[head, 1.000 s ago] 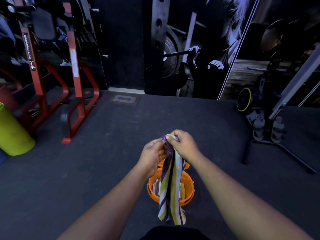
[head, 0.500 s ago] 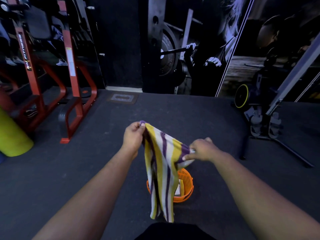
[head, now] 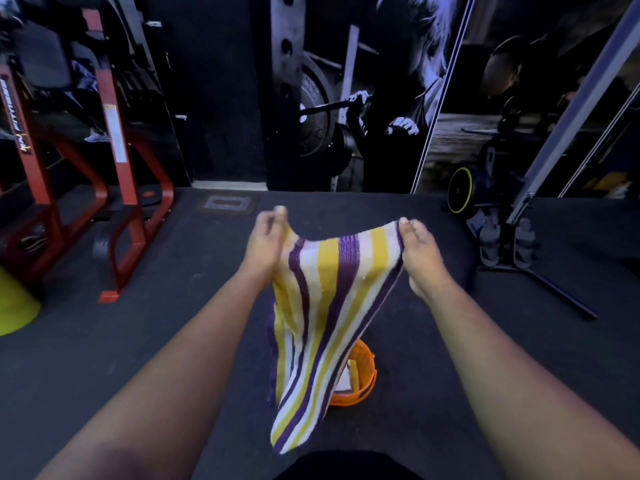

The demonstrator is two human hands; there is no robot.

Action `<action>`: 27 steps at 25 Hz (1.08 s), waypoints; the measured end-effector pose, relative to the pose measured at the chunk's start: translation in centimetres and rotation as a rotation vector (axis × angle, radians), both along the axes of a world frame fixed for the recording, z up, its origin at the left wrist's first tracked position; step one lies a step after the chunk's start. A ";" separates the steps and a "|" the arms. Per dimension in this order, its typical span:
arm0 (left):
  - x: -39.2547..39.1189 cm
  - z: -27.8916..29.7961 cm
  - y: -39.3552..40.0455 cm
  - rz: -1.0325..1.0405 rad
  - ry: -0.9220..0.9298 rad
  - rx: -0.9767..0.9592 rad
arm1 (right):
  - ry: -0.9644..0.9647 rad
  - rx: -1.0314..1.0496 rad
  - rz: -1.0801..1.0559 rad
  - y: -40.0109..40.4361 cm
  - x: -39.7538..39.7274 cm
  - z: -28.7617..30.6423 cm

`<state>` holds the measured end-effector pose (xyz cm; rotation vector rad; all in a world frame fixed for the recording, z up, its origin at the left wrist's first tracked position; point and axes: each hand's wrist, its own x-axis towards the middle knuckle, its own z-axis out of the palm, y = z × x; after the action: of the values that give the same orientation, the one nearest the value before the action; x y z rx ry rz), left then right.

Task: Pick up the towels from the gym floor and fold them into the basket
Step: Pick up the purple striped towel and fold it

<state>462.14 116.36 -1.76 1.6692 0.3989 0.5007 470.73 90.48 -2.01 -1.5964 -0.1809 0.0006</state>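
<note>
Each grip pinching towel (head: 325,306) top corners (spread apart), basket (head: 360,375) below

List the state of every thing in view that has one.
Striped purple, yellow and white towel: spread, hanging from its top corners.
Left hand: pinches one corner.
Right hand: pinches the other corner.
Orange plastic basket: upright on the floor, cloth inside.
</note>
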 end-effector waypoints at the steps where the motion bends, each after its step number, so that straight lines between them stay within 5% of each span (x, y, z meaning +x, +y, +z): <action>1: -0.1 0.7 -0.2 -0.227 0.077 0.303 | -0.129 -0.160 0.018 -0.2 -0.3 0.6; 4: 0.3 1.6 -0.6 -0.557 0.517 1.316 | -0.259 -0.891 0.290 -1.1 -0.8 1.8; 5: 0.5 2.3 -0.9 -0.529 0.547 1.437 | -0.269 -1.186 0.352 -1.2 -1.2 1.9; 7: 0.5 3.1 -0.9 -0.470 0.404 1.223 | -0.315 -1.428 0.375 -1.1 -1.6 1.9; 8: 0.6 3.1 -0.5 -0.432 0.274 0.907 | -0.304 -1.269 0.360 -1.4 -1.8 2.0; 10: 0.2 2.6 0.0 -0.326 0.018 0.154 | -0.058 -0.516 0.362 -1.8 -2.0 2.0; 12: -0.2 1.1 0.0 -0.188 -0.011 -0.156 | 0.129 0.089 0.314 -2.1 -2.3 2.8; 17: -0.5 4.0 -2.2 -0.174 -0.002 -0.614 | 0.139 0.387 0.257 -0.9 -1.9 4.3; 21: 0.4 8.5 -1.0 -0.423 -0.136 -0.774 | 0.175 -0.231 0.609 -0.2 -4.0 -0.3; 23: 0.0 4.7 0.7 -0.585 -0.069 -0.712 | 0.220 -0.054 0.530 1.3 -4.9 -0.9; 25: -2.9 -1.6 1.3 -0.653 0.285 -0.453 | 0.263 0.120 0.395 2.0 -4.5 0.2; 27: -5.0 -5.2 0.9 -0.710 0.422 -0.320 | 0.295 0.224 0.268 1.5 -2.8 1.3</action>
<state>457.11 117.30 -6.91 1.4705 0.1527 -0.4278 467.97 91.95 -0.68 -1.3209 -0.1571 0.4080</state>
